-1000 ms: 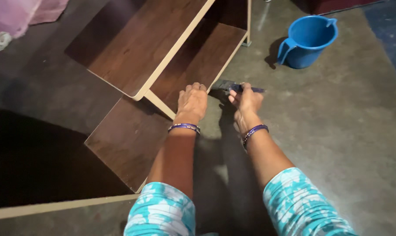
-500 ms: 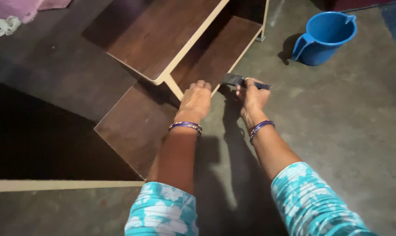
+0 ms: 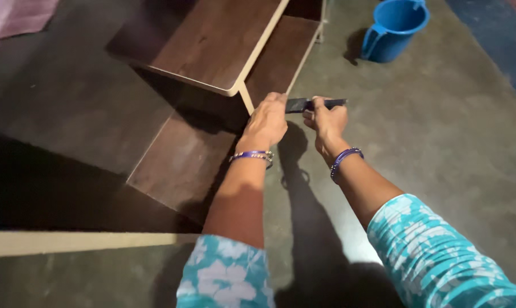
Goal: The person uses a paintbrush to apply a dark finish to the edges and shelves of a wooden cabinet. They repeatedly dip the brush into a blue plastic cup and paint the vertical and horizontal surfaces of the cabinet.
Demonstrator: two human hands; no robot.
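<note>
My right hand [image 3: 326, 121] is closed around a dark flat tool [image 3: 303, 104] that looks like a small brush or scraper, held level just above the floor. My left hand [image 3: 266, 121] rests beside it, fingers curled against the light front edge of a brown wooden shelf unit [image 3: 212, 40] lying on its side. The tool's dark end points left toward my left fingertips. Both wrists wear purple bangles, and both sleeves are turquoise with a white floral print.
A blue plastic jug [image 3: 393, 27] stands on the grey floor [image 3: 440, 142] at the upper right. A pale strip, the edge of another board [image 3: 70, 240], crosses the lower left. Pink cloth [image 3: 18, 17] lies at the top left corner.
The view has shifted so the shelf unit and jug sit higher and farther right. Both hands stay together at the shelf's front edge, the right still holding the tool.
</note>
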